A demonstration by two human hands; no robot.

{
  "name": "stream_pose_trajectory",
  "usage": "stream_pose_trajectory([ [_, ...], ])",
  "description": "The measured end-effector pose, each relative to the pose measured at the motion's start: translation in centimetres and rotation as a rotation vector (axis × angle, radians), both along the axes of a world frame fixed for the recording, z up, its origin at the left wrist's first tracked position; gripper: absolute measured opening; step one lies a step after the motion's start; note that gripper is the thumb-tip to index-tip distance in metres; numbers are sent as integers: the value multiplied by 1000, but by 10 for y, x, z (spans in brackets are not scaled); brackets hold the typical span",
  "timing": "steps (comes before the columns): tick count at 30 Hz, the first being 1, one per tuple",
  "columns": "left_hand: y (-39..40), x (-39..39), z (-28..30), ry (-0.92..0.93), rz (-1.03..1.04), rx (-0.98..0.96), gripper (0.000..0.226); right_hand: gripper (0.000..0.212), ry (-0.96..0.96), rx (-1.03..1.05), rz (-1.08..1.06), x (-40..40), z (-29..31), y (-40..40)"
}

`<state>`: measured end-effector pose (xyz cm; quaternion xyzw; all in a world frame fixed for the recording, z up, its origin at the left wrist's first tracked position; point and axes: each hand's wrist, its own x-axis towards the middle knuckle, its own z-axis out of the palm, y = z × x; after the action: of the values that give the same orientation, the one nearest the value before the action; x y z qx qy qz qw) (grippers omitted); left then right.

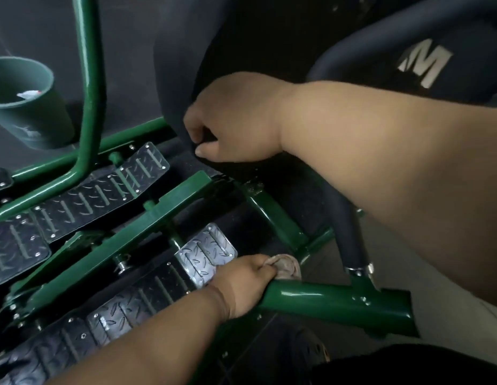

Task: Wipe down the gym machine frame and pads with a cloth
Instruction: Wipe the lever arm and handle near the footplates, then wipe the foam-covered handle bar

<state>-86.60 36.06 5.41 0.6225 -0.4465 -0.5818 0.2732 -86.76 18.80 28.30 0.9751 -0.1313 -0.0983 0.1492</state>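
left hand [243, 284]: fingers clamped on crumpled pale cloth [286, 266] against glossy green tubular frame [325, 298] | right hand [236, 120]: fingers curled, pinching smooth black pad [186, 51] edge | ribbed diamond-plate footplates [205, 252] (shiny metal) alongside

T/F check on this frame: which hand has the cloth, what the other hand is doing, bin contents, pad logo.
1. The left hand holds the cloth against the green frame tube. True.
2. The right hand hangs free, touching nothing. False: it grips the edge of the dark pad.
3. The green bin lies tipped on its side. False: it stands upright, with a white scrap inside.
4. A second pad shows a white letter M. True.
5. The cloth is draped over the bin rim. False: it is in the left hand.
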Motion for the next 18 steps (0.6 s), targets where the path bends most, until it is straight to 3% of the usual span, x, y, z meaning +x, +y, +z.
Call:
stream_pose_trajectory([
  [1, -1, -4, 2, -20, 4, -4, 39, 31, 60, 119, -71, -8, 18, 15],
  [5, -2, -9, 6, -1, 38, 32, 45, 29, -284, 195, -128, -76, 46, 54],
  [10, -2, -12, -2, 121, 152, 21, 51, 23, -668, 339, -526, -163, 14, 88],
  [14, -2, -17, -2, 251, 259, 20, 26, 45, -687, 485, -689, -187, -24, 99],
  [18, 6, -25, 17, 275, 389, 37, 21, 47, -749, 579, -681, -193, -31, 100],
])
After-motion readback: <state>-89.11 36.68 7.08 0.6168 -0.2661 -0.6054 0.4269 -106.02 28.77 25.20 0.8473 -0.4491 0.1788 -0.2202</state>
